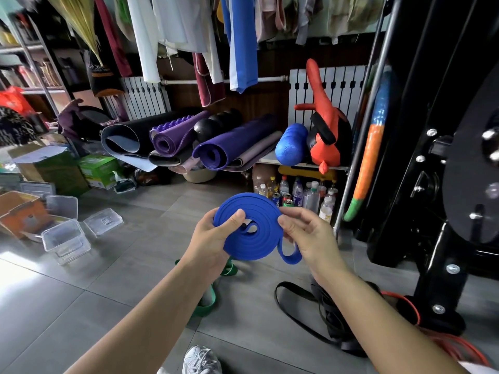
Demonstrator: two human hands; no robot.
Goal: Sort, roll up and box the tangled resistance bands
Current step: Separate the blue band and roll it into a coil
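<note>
Left hand (212, 240), right hand (310, 234) grip blue band (252, 245); clear box (67, 251) open.

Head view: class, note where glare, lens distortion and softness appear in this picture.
Head view: glare whitens the floor at lower left; wide-angle distortion bows the black machine frame at right; the blue band, left hand and right hand are sharp at centre; the hanging clothes look soft.

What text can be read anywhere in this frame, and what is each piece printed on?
"EPSI": on the blue can among the bottles; any letter before it is hidden by the blue band.
Black hanging bag: pale lettering, too blurred to read.
Green box: print too small to read.
Bottle labels: too small to read.
</note>
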